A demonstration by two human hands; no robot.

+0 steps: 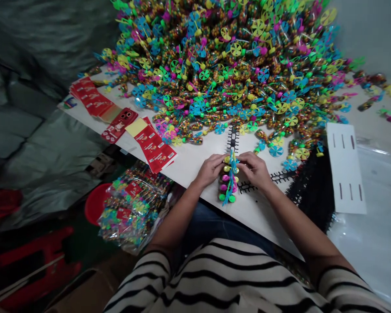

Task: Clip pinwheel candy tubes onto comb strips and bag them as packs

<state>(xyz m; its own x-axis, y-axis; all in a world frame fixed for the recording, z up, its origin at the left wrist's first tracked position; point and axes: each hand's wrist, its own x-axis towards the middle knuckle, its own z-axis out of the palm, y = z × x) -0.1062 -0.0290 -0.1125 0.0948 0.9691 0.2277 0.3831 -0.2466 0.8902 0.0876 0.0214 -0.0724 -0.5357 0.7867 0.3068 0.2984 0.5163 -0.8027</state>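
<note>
My left hand [210,169] and my right hand [256,169] meet over a black plastic clip strip [233,137] lying on the white table [195,161]. Both hands are closed in a pinch on a small candy-filled toy tube [230,161] at the top of a row of such tubes [228,184] clipped to the strip. The row shows green, pink and yellow caps and blue propellers. Beyond my hands rises a huge heap of the same colourful propeller candy tubes [234,61].
Red printed header cards [156,148] and a red phone [124,118] lie at the left. A pile of black strips [313,187] and a white slotted card [345,167] lie at the right. Bagged finished packs [133,204] sit below the table edge beside a red stool [94,202].
</note>
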